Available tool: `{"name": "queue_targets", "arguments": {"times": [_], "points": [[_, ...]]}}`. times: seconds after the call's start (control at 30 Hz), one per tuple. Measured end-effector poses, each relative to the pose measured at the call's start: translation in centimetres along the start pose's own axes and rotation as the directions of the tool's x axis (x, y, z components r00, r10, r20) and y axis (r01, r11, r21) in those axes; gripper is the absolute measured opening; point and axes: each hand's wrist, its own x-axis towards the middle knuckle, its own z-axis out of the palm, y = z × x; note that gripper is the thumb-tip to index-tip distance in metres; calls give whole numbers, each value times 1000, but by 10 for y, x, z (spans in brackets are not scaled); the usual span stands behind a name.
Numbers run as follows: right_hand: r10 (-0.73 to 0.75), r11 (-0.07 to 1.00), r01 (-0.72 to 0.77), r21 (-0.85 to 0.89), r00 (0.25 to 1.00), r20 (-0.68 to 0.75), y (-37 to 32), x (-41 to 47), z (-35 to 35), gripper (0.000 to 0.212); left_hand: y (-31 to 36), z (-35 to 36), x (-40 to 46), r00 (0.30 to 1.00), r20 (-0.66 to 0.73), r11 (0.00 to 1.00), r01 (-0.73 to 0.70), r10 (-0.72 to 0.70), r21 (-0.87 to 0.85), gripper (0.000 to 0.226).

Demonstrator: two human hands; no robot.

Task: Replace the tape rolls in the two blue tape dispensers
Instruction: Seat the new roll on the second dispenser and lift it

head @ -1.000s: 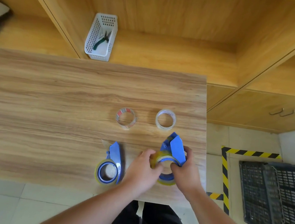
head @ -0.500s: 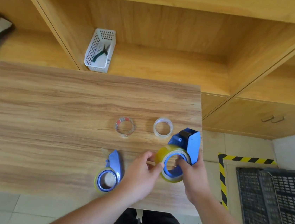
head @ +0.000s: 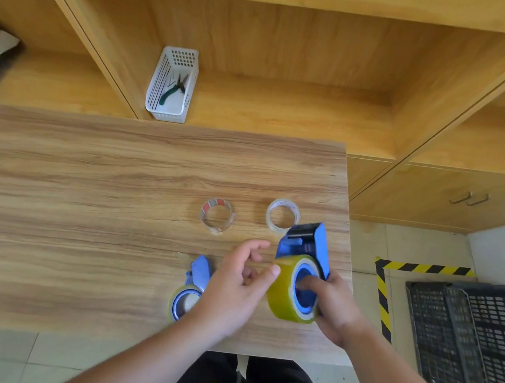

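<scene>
Your two forearms come into view bare from the lower edge, with no sleeves, watch, bracelet or gloves on them. Your left hand [head: 233, 293] and right hand [head: 334, 307] carry no visible rings. Between the arms, at the near edge, you wear dark, almost black clothing over your lap, its cut unclear.

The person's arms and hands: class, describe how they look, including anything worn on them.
Both forearms are bare right to the bottom of the picture, with no sleeves showing. The left hand and right hand wear no gloves; no rings, watch or wristbands are visible. Dark trousers show below, between the arms.
</scene>
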Motion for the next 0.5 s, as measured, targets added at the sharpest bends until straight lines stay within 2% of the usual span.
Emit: {"name": "queue_targets", "arguments": {"times": [0.1,0.2,0.3,0.4,0.5], "points": [[91,996,-88,-26,984,155,2,-7,3,44,2,-19,7,977,165,986,-146,131,81,34],[156,988,-150,-42,953,261,7,-12,4,44,4,-30,10,928,333,971,-211,164,111,33],[179,984,-172,-49,931,318,9,-16,6,41,7,-37,13,915,366,960,-238,171,145,35],[185,983,-175,-61,923,338,9,-18,8,36,7,-39,13,900,384,945,-285,205,162,24],[211,977,-196,-78,913,348,8,-19,8,42,8,-40,11,895,373,908,-345,242,239,17]]}}
